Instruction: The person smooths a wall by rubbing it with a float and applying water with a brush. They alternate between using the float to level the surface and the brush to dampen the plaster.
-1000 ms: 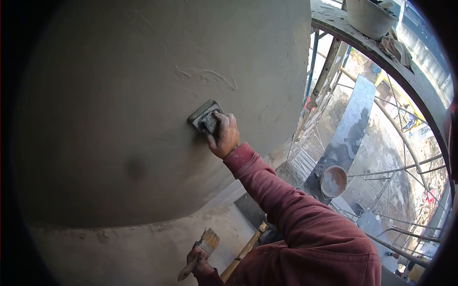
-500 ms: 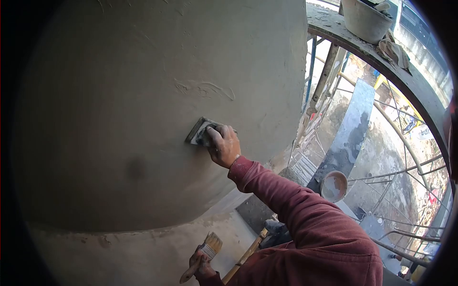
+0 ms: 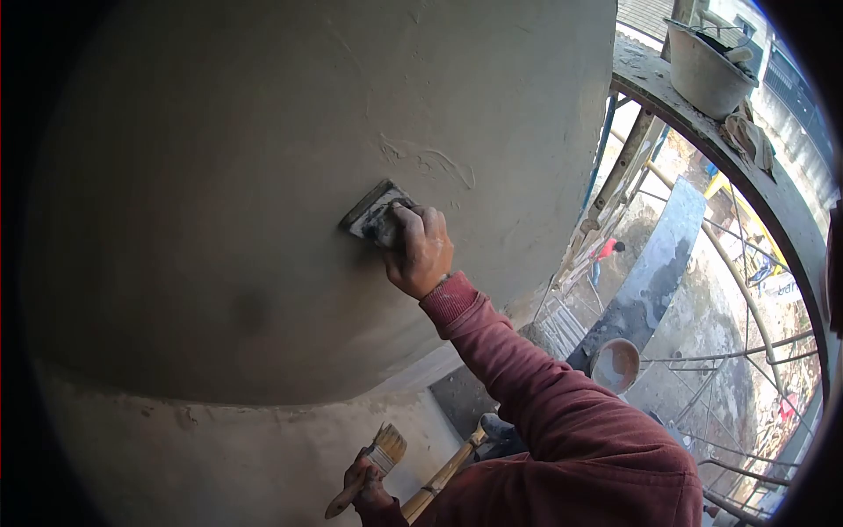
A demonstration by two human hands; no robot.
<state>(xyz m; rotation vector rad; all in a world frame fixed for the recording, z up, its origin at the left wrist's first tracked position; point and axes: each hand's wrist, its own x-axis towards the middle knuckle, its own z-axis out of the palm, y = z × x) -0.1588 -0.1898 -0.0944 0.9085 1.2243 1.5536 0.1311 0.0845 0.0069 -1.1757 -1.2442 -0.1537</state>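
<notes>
My right hand [image 3: 423,250] is closed around the handle of a plastering float [image 3: 378,208], whose flat face lies against the smooth grey plaster wall [image 3: 263,176]. Some raised ridges of plaster show on the wall just above and to the right of the float. Lower down, my left hand [image 3: 373,488] grips a wide paintbrush [image 3: 387,446] by its wooden handle, bristles pointing up and away from the wall's lower ledge [image 3: 255,448]. Maroon sleeves cover both arms.
A whitish bucket [image 3: 711,75] with tools stands on a curved ledge [image 3: 654,83], beside a crumpled cloth [image 3: 749,140]. Below are a round bowl [image 3: 615,365], a long plank [image 3: 659,263], scaffold poles [image 3: 733,281] and a bamboo pole [image 3: 448,470]. A person in red [image 3: 608,249] is far down.
My right hand has slid the float left and slightly up along the wall, relative to the plaster ridges. The view has shifted a little. My left hand still holds the paintbrush.
</notes>
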